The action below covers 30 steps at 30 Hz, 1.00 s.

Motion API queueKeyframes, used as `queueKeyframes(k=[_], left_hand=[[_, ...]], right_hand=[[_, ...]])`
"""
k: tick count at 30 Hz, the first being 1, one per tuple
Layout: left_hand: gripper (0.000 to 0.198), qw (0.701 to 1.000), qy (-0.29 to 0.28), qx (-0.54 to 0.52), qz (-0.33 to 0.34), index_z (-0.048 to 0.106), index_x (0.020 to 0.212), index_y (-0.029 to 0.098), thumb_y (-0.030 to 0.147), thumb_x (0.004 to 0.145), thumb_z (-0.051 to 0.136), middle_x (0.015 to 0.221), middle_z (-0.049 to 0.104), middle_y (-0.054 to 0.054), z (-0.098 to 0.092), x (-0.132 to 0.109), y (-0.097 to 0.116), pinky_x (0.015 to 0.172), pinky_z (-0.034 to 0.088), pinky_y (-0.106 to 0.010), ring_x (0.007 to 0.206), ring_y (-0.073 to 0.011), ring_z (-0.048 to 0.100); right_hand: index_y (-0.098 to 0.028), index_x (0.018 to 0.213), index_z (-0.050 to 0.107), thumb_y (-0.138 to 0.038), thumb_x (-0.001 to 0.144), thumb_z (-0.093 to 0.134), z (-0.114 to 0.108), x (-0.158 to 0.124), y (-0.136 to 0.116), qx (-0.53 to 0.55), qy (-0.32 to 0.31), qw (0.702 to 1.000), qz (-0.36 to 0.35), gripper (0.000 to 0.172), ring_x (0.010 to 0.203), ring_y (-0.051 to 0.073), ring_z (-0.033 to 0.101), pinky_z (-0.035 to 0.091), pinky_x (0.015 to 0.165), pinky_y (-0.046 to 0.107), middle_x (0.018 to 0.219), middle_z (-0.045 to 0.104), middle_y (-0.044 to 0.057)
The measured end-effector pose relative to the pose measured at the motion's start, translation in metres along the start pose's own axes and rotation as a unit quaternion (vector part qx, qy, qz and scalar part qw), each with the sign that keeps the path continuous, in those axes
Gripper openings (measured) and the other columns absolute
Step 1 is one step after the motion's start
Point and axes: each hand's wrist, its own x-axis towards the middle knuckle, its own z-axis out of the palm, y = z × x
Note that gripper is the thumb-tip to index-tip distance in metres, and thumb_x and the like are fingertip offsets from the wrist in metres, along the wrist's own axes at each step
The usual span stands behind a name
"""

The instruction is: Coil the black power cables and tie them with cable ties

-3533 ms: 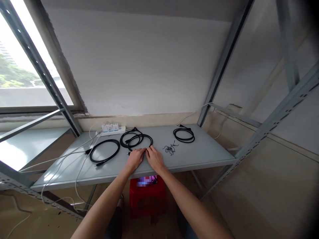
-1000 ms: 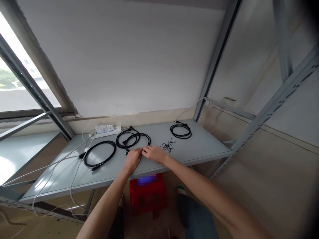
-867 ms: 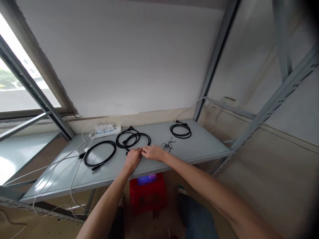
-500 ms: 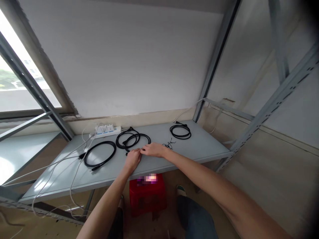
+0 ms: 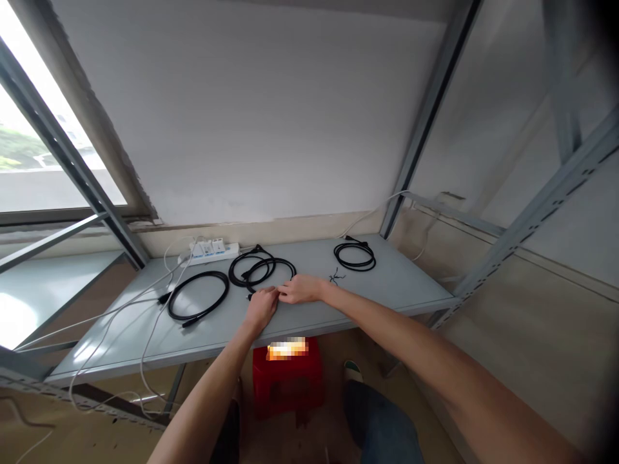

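Observation:
My left hand (image 5: 262, 308) is closed on the near side of a coiled black cable (image 5: 282, 260) on the shelf. Fingertip to fingertip with it, my right hand (image 5: 300, 289) is pinched shut over the same part of the coil. What sits between its fingers is hidden. One short end of the cable pokes out beside the left hand. A second black coil (image 5: 233, 270) lies partly under this one. Just right of my right hand is a small bunch of thin black ties (image 5: 335, 277).
The grey metal shelf (image 5: 387, 290) carries another looped cable (image 5: 227, 293) at left and a coil (image 5: 374, 258) at back right. A white power strip (image 5: 227, 252) lies along the wall, with white wires trailing over the left edge. Below stands a red stool (image 5: 287, 386).
The view has shifted slightly, so the scene sits a little further right. My right hand has closed up against the left; both stay at the coil's near side.

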Motion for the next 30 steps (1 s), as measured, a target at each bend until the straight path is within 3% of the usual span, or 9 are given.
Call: queueKeyframes(k=[11,15,18,20,22,25,28,29,30], left_hand=[[0.028,1.0,-0.005,-0.009,-0.014,0.071,0.109,0.019,0.018,0.101,0.044,0.11,0.074,-0.011,0.0,0.0,-0.001,0.09,0.048,-0.032,0.102,-0.0243,0.07],[0.031,1.0,0.002,-0.006,-0.011,0.072,0.105,0.018,0.02,0.104,0.041,0.106,0.074,-0.011,0.0,0.0,-0.001,0.087,0.047,-0.032,0.099,-0.0241,0.07],[0.035,1.0,0.006,-0.004,-0.011,0.071,0.117,0.021,0.024,0.106,0.038,0.106,0.074,-0.01,0.0,-0.001,0.0,0.086,0.047,-0.031,0.097,-0.0234,0.07],[0.037,1.0,0.01,-0.006,-0.006,0.067,0.129,0.023,0.025,0.106,0.038,0.109,0.074,-0.009,-0.001,-0.002,0.001,0.085,0.047,-0.03,0.097,-0.0232,0.07],[0.039,1.0,0.008,-0.008,-0.003,0.064,0.136,0.024,0.025,0.106,0.038,0.11,0.074,-0.009,-0.003,-0.003,0.002,0.085,0.047,-0.03,0.098,-0.0233,0.07],[0.04,1.0,0.0,-0.013,-0.003,0.063,0.137,0.024,0.023,0.106,0.039,0.109,0.074,-0.009,-0.007,-0.004,0.004,0.085,0.047,-0.03,0.098,-0.0231,0.07],[0.042,1.0,-0.007,-0.019,-0.003,0.062,0.14,0.026,0.022,0.104,0.041,0.112,0.074,-0.009,-0.008,-0.004,0.004,0.086,0.047,-0.029,0.101,-0.022,0.07],[0.043,1.0,-0.008,-0.02,-0.003,0.061,0.142,0.026,0.021,0.103,0.042,0.113,0.074,-0.009,-0.007,-0.004,0.003,0.087,0.047,-0.029,0.102,-0.0218,0.069],[0.044,1.0,-0.01,-0.02,-0.004,0.06,0.143,0.026,0.021,0.103,0.043,0.114,0.074,-0.009,-0.006,-0.004,0.003,0.088,0.048,-0.029,0.103,-0.0217,0.069]], right_hand=[[-0.015,0.095,0.069,-0.002,0.097,0.047,-0.004,0.008,0.006,-0.005,-0.007,1.0,-0.024,0.026,0.081,0.018,0.063,0.045,0.062,0.027,0.096,0.07,0.01],[-0.014,0.107,0.068,-0.004,0.096,0.053,0.001,0.005,-0.007,0.052,-0.005,0.994,0.094,0.021,0.088,0.02,0.065,0.047,0.068,0.028,0.102,0.071,0.012],[-0.016,0.108,0.068,-0.012,0.098,0.056,0.01,0.004,-0.028,0.134,0.036,0.955,0.263,0.016,0.089,0.021,0.068,0.047,0.071,0.028,0.103,0.072,0.01],[-0.018,0.098,0.069,-0.021,0.101,0.055,0.017,0.006,-0.043,0.207,0.099,0.892,0.39,0.015,0.086,0.02,0.069,0.046,0.072,0.027,0.097,0.074,0.008],[-0.019,0.085,0.068,-0.025,0.098,0.059,0.022,0.012,-0.057,0.287,0.165,0.799,0.502,0.017,0.08,0.019,0.069,0.046,0.069,0.026,0.085,0.074,0.005],[-0.02,0.071,0.063,-0.026,0.091,0.065,0.025,0.025,-0.069,0.436,0.247,0.62,0.603,0.021,0.061,0.017,0.067,0.046,0.06,0.025,0.068,0.071,0.003],[-0.019,0.067,0.058,-0.022,0.087,0.065,0.026,0.038,-0.074,0.571,0.302,0.419,0.638,0.021,0.043,0.013,0.059,0.044,0.049,0.023,0.06,0.068,0.001],[-0.019,0.067,0.056,-0.021,0.086,0.064,0.026,0.041,-0.074,0.596,0.314,0.362,0.644,0.021,0.041,0.012,0.058,0.042,0.047,0.023,0.059,0.067,0.001],[-0.02,0.067,0.054,-0.021,0.086,0.063,0.026,0.045,-0.074,0.615,0.321,0.325,0.643,0.021,0.04,0.012,0.057,0.04,0.045,0.022,0.058,0.067,0.0]])
